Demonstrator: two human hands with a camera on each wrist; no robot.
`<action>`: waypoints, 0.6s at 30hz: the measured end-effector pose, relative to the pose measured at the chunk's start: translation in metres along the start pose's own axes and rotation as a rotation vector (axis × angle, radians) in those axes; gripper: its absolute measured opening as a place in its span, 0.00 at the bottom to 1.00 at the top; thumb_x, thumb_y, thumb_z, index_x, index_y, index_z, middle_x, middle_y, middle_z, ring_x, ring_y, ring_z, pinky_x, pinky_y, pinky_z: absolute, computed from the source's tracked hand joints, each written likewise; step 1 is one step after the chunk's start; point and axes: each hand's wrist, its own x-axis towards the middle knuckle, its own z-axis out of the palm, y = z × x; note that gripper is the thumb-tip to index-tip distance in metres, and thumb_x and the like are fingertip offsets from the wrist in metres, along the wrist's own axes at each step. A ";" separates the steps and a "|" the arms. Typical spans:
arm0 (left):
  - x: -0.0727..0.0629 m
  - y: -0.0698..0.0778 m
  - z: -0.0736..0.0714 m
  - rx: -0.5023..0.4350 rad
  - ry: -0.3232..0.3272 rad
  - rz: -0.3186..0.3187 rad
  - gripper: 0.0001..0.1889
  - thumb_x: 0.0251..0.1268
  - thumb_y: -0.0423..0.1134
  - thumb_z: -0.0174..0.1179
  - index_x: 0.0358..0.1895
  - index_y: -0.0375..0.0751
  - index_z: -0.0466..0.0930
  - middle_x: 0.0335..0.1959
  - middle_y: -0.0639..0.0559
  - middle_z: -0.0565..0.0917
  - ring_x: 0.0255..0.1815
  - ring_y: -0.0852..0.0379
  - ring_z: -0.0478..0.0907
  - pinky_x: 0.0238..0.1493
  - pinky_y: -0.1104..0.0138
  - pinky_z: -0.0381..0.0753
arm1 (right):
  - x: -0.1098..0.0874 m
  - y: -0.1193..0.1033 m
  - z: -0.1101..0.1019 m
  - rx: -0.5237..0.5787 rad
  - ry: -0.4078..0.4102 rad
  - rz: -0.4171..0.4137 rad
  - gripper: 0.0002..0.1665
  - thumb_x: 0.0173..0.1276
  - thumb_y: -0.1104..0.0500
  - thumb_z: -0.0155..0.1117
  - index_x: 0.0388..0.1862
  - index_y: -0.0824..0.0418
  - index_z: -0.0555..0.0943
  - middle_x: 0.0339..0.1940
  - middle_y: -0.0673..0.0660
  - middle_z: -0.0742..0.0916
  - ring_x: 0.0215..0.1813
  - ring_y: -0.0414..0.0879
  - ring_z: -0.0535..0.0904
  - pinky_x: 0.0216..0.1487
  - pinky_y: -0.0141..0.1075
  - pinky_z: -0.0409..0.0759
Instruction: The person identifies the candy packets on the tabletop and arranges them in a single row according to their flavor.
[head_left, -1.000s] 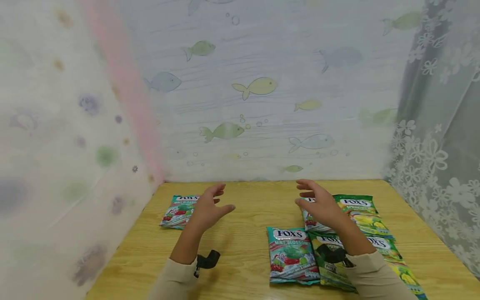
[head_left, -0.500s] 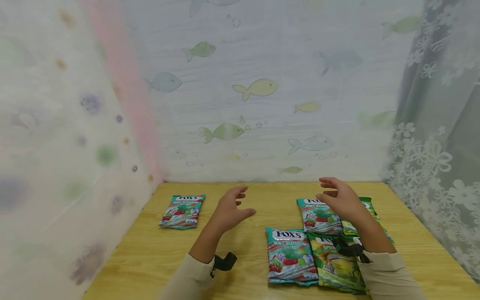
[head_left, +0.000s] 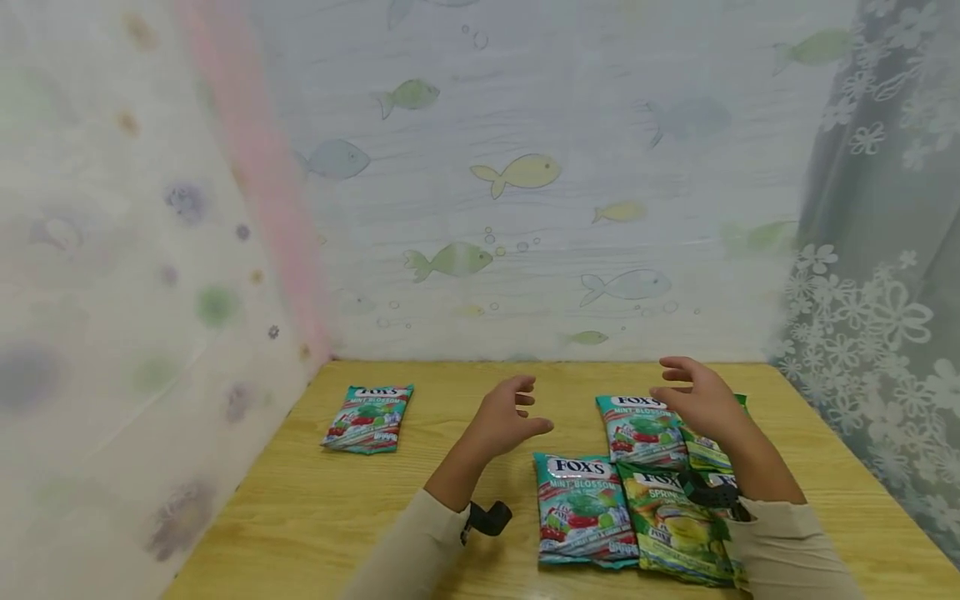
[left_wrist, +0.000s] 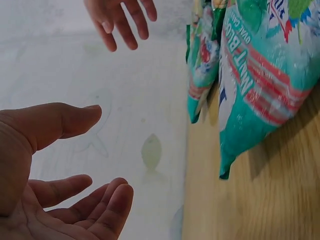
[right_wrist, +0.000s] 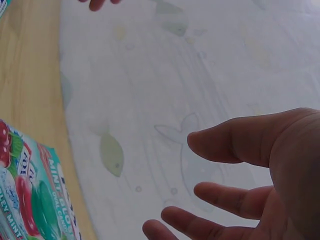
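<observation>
at the left of the wooden tabletop (head_left: 300, 517), a fox's mint blossom candy bag (head_left: 367, 419) lay fully visible; a second earlier the left hand overlapped it. that left hand (head_left: 506, 421) had moved rightward and hung above the wood, its grip loose, fingers slightly bent, thumb spread away. next came a near mint blossom bag (head_left: 585, 512), edge to edge with a yellow-green fox's bag (head_left: 675, 529), and behind them a far mint blossom bag (head_left: 647, 432), less covered than before. the bags' contents were out of sight. the right hand (head_left: 701, 400), also shifted rightward, had a relaxed, parted grip; with its forearm it hid most of a far yellow-green bag (head_left: 707, 454).
</observation>
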 end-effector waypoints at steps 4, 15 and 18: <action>0.006 -0.003 0.012 -0.040 -0.007 -0.024 0.40 0.65 0.42 0.73 0.79 0.45 0.65 0.73 0.45 0.73 0.67 0.38 0.78 0.59 0.50 0.85 | 0.003 0.006 0.003 -0.022 0.003 0.018 0.45 0.80 0.45 0.60 0.83 0.66 0.56 0.76 0.77 0.67 0.71 0.77 0.69 0.59 0.62 0.81; 0.024 -0.001 0.055 -0.078 -0.044 -0.078 0.41 0.61 0.45 0.76 0.77 0.45 0.68 0.72 0.44 0.76 0.67 0.46 0.78 0.59 0.50 0.84 | 0.003 0.018 -0.004 -0.060 -0.045 0.086 0.48 0.81 0.42 0.56 0.81 0.73 0.55 0.73 0.82 0.69 0.58 0.73 0.79 0.41 0.49 0.84; 0.028 0.001 0.065 -0.100 -0.055 -0.098 0.40 0.62 0.44 0.76 0.76 0.43 0.68 0.71 0.43 0.76 0.67 0.45 0.78 0.60 0.50 0.84 | 0.004 0.022 -0.005 -0.072 -0.083 0.105 0.49 0.82 0.41 0.54 0.81 0.76 0.53 0.73 0.83 0.67 0.66 0.76 0.74 0.47 0.52 0.85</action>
